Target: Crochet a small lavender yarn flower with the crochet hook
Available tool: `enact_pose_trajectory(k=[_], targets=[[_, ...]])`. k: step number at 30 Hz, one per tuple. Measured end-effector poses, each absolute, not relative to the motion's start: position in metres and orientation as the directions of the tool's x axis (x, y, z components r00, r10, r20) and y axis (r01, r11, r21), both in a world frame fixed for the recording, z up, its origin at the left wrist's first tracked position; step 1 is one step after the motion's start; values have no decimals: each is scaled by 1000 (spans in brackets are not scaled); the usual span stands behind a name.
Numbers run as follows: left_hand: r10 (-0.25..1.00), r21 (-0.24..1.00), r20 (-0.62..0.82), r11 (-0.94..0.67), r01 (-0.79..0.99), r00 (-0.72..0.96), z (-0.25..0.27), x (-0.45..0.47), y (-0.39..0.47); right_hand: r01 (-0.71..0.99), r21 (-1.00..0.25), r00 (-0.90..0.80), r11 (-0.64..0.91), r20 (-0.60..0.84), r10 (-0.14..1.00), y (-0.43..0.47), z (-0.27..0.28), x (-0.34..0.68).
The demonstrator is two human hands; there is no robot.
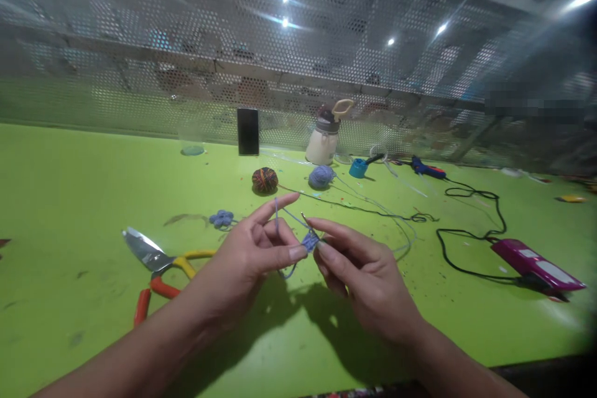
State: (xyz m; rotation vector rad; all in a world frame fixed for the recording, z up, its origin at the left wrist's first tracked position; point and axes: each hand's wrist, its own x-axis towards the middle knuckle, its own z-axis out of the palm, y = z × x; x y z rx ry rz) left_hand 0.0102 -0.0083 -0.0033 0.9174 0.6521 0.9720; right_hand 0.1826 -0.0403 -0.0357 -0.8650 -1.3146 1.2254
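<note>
Between thumb and fingers, my left hand [261, 242] pinches a small purple crochet piece [309, 240], and a strand of purple yarn [277, 217] loops over its raised index finger. My right hand [359, 261] is closed on a thin crochet hook [305, 218], whose metal tip points up beside the piece; most of its shaft is hidden by the fingers. From a purple yarn ball [321, 176] farther back, a strand trails right and curves round toward my right hand. A finished-looking purple crochet flower [221, 218] lies left of my left hand.
Scissors [158, 264] with yellow and red handles lie partly behind my left forearm. A multicoloured yarn ball [265, 180], phone [248, 132], bottle [323, 137] and blue pot [359, 167] stand farther back. Rightward are a glue gun [426, 168], its black cord and a magenta power strip [536, 264].
</note>
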Motion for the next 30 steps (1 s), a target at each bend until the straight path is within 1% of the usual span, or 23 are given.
enact_pose_trajectory(k=[4, 10, 16, 18, 23, 30], targets=[[903, 918, -4, 174, -357, 430, -8, 11, -6, -180, -969, -174, 167, 199, 964, -39, -34, 184], [868, 951, 44, 115, -287, 494, -11, 7, -1, -178, -974, -177, 140, 172, 969, -37, -33, 185], [861, 945, 59, 116, -307, 506, -12, 8, -3, -175, -978, -167, 112, 142, 976, -38, -33, 186], [876, 955, 79, 70, -288, 476, -11, 9, -4, -175, -979, -169, 108, 138, 976, -38, -33, 187], [902, 983, 133, -68, -169, 411, -10, 10, -6, -187, -975, -177, 122, 156, 972, -37, -31, 191], [897, 966, 258, -242, -89, 358, -10, 11, -13, -207, -976, -198, 70, 112, 974, -37, -27, 193]])
